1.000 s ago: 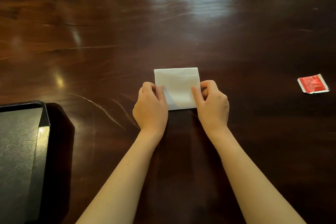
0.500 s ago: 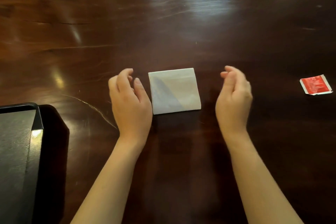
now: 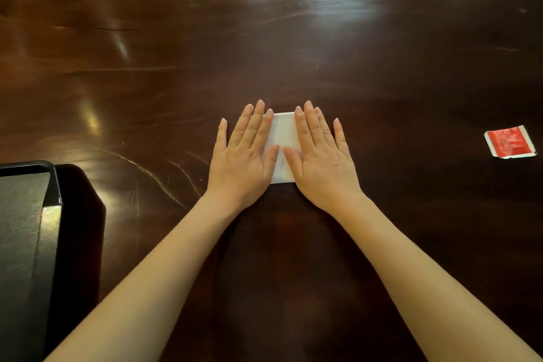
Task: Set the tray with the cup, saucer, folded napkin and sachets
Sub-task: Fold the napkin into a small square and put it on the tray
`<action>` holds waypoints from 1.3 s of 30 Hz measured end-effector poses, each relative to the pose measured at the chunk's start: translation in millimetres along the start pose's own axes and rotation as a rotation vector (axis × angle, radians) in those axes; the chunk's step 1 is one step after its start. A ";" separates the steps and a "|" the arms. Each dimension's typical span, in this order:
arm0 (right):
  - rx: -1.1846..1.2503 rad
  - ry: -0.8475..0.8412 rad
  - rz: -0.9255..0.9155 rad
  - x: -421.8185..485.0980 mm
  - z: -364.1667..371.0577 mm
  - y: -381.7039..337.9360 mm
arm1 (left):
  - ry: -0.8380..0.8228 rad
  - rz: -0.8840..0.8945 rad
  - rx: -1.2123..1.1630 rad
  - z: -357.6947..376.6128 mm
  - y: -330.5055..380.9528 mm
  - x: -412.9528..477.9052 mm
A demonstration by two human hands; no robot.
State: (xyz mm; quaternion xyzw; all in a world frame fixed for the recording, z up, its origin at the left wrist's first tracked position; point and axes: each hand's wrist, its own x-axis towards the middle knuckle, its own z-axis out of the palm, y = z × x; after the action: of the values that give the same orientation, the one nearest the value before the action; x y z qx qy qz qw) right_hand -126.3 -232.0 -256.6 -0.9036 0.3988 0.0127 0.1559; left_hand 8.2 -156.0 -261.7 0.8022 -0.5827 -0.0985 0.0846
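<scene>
A white folded napkin (image 3: 282, 138) lies flat on the dark wooden table in the middle of the view. My left hand (image 3: 242, 156) presses on its left half, palm down with fingers straight. My right hand (image 3: 321, 157) presses on its right half the same way. Only a strip of napkin shows between the two hands. A red sachet (image 3: 509, 142) lies far to the right on the table. The corner of a black tray (image 3: 54, 182) shows at the left edge. No cup or saucer is in view.
The glossy dark wood table (image 3: 293, 38) stretches away beyond the hands, with window glare on it and some fine scratches left of the napkin.
Half a second ago both hands hovered loosely beside the napkin. Now they have come down flat onto it with fingers straight.
</scene>
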 end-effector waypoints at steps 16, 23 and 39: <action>0.011 -0.073 0.084 -24.7 -23.6 30.4 | 0.031 -0.088 -0.115 -39.4 -61.7 10.7; 0.234 0.164 0.078 -28.8 -37.6 16.2 | 0.355 -0.312 -0.406 -41.0 22.8 -59.7; 0.125 -0.109 -0.123 21.4 -28.3 2.7 | 0.154 -0.263 -0.320 -11.2 19.6 -30.9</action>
State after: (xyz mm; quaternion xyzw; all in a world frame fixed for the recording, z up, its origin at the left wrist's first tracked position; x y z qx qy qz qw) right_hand -116.5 -257.3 -233.6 -0.9128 0.3334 0.0275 0.2342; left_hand -16.3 -132.4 -244.0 0.8527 -0.4420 -0.1384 0.2417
